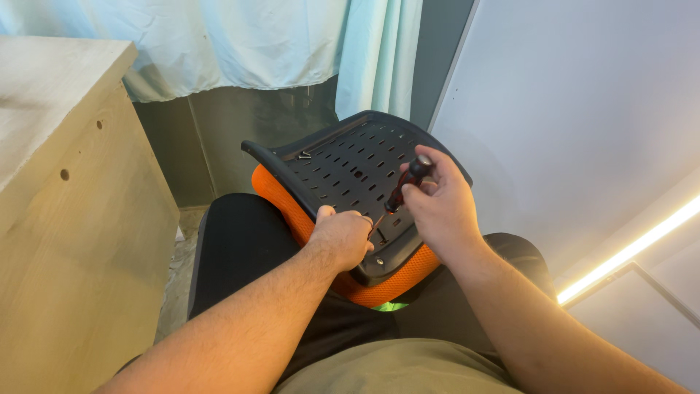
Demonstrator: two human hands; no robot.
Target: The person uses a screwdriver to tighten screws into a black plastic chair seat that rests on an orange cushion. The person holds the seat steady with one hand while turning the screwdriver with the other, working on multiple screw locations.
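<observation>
Gripping screwdriver (403, 188), tip angled down-left, handle up-right

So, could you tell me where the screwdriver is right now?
Mid-frame in the head view, the screwdriver is in the right hand, tip down on the black seat pan beside the left hand.

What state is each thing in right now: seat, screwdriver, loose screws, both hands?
Seat: upside down on the lap, black slotted base up, orange cushion below.
Screwdriver: tilted, tip down at the base near the left fingers.
Loose screws: lying on the base's far edge.
Left hand: closed on the base by the tip.
Right hand: closed around the screwdriver handle.
</observation>
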